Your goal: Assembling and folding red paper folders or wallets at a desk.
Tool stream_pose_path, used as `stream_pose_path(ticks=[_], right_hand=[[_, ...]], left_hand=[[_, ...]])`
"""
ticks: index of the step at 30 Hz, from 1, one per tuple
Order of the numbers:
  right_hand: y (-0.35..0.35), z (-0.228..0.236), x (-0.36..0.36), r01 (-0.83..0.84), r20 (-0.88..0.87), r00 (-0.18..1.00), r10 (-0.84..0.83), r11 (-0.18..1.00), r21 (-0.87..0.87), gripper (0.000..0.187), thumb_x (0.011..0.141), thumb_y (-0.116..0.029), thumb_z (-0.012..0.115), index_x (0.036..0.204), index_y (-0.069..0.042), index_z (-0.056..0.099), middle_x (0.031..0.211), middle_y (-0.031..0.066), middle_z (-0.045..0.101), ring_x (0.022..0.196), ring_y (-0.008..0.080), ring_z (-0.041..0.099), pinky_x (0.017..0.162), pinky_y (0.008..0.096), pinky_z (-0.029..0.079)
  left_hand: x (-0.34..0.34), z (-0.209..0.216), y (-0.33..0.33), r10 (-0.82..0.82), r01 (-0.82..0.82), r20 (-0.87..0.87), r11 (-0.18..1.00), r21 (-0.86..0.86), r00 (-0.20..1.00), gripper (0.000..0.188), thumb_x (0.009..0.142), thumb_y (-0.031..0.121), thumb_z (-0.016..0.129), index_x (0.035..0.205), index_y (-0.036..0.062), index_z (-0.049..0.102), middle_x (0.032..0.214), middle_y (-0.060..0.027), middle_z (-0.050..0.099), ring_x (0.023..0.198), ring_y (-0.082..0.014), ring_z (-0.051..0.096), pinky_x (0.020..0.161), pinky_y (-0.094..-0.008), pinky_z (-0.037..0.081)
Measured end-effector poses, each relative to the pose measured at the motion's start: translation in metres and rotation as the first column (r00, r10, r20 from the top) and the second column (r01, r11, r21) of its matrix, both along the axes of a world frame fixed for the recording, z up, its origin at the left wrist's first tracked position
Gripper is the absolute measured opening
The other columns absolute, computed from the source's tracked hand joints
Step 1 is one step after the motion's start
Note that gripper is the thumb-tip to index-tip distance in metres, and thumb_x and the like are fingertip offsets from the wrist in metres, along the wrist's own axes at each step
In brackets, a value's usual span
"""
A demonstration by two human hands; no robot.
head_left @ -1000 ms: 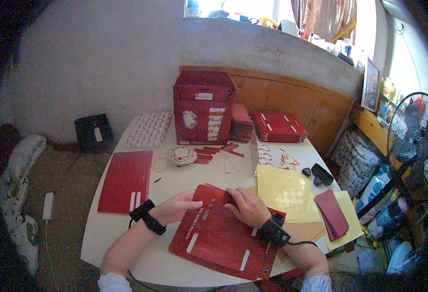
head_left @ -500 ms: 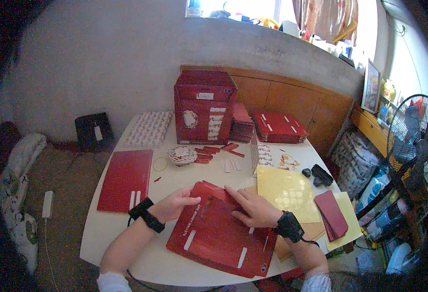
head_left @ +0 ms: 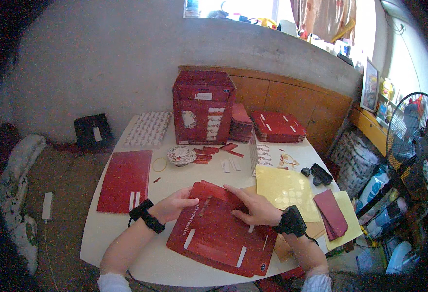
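The left hand (head_left: 171, 206) is grasping the red folder (head_left: 214, 236) by its upper left edge, the thumb lying over the front and the fingers partly going out of sight behind. The right hand (head_left: 258, 209) is resting on the folder's upper part with its grip released, the index finger stretching toward the top edge and the thumb spreading apart from it; the other fingers are partly hiding under the hand. The folder is lying tilted at the near side of the white bench (head_left: 163, 255), between the two forearms, its two white strips facing up. A black band is wrapping each wrist. To the left, another red folder (head_left: 124, 180) is lying flat, and a thin yellow ring (head_left: 160, 164) is sitting just beside it. Beyond the hands, a round patterned bundle (head_left: 181, 155) is standing near some small red strips (head_left: 204, 155), with a tall red box (head_left: 199, 130) rising behind them. To the right, a yellow sheet (head_left: 287, 190) is spreading out near the right hand, and dark red envelopes (head_left: 331, 214) are lying fanned on a second yellow sheet (head_left: 349, 221).
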State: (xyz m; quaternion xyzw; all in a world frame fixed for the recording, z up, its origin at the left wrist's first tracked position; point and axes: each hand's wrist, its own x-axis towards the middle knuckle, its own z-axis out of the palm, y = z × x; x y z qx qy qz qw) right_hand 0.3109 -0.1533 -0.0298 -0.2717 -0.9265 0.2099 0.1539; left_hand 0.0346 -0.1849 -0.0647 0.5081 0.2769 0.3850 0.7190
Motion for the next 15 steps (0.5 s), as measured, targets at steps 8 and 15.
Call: stream_pose_path(ticks=[8, 15], right_hand=[[0.0027, -0.0047, -0.0005, -0.021, -0.025, 0.999, 0.022, 0.999, 0.04, 0.074, 0.085, -0.023, 0.06, 0.145, -0.011, 0.017, 0.122, 0.0226, 0.049, 0.104, 0.0406, 0.054, 0.088, 0.0439, 0.047], [0.0001, -0.0065, -0.0016, 0.056, -0.059, 0.997, -0.05, 0.993, 0.102, 0.061, 0.087, -0.022, 0.059, 0.138, -0.006, 0.029, 0.11, 0.0219, 0.053, 0.097, 0.0395, 0.056, 0.083, 0.0427, 0.046]], left_hand=[[0.0025, 0.0082, -0.0067, 0.033, -0.033, 0.036, 0.999, 0.001, 0.999, 0.06, 0.084, 0.027, 0.062, 0.134, 0.0021, 0.039, 0.13, -0.009, 0.052, 0.118, -0.0221, 0.051, 0.102, -0.0388, 0.038], [0.0023, 0.0085, -0.0055, 0.026, -0.025, 0.066, 1.0, -0.017, 0.997, 0.054, 0.086, 0.023, 0.06, 0.132, 0.0021, 0.041, 0.129, -0.0094, 0.053, 0.116, -0.0227, 0.053, 0.1, -0.0387, 0.041]])
